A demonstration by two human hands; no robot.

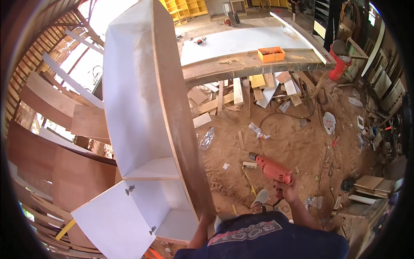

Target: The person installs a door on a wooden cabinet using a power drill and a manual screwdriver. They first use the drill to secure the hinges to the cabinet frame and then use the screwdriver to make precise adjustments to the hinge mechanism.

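My right hand (290,190) is wrapped round the handle of a red corded power drill (272,167). The drill's dark chuck points away to the upper left. To my left stands a tall wooden cabinet (148,99) with a pale lined inside and a bare brown side panel. A white door (114,222) hangs swung out from its lower compartment, with metal hinges (129,190) along its inner edge. My left hand (207,220) is low against the cabinet's near side; its fingers are hidden.
Beyond the drill stands a workbench (241,67) bearing a white panel and an orange tray (271,54). Wood offcuts (258,88) pile beneath it. A plastic bottle (207,139) and a cable (276,113) lie on the dusty floor. A red bucket (339,64) stands right.
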